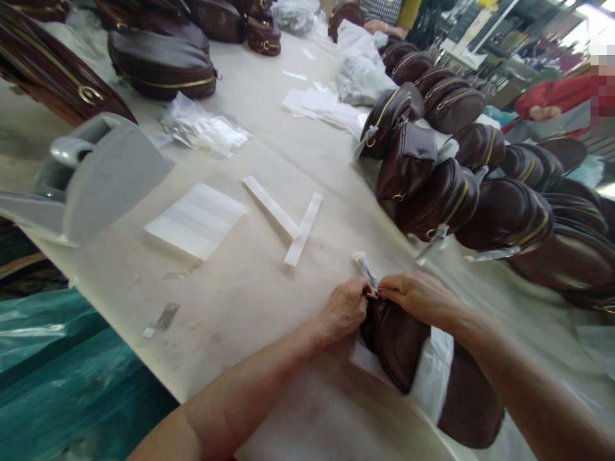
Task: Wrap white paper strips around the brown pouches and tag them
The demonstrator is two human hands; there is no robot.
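A dark brown leather bag (401,349) lies on the table at the lower right, with a white wrapping strip (435,371) across it. At the bag's far end, my left hand (344,310) and my right hand (416,296) meet, fingers pinched together. Between their fingertips is a small metal end of the bag, too small to name surely. A plastic-wrapped piece (368,270) sticks out just beyond the fingers. My right forearm passes above part of the bag.
Two white paper strips (271,206) and a white sheet (196,219) lie on the table (240,307). A grey tape dispenser (113,176) stands left. Rows of brown bags (435,198) line the right; more bags (163,64) sit back left. Co-workers (542,105) are beyond.
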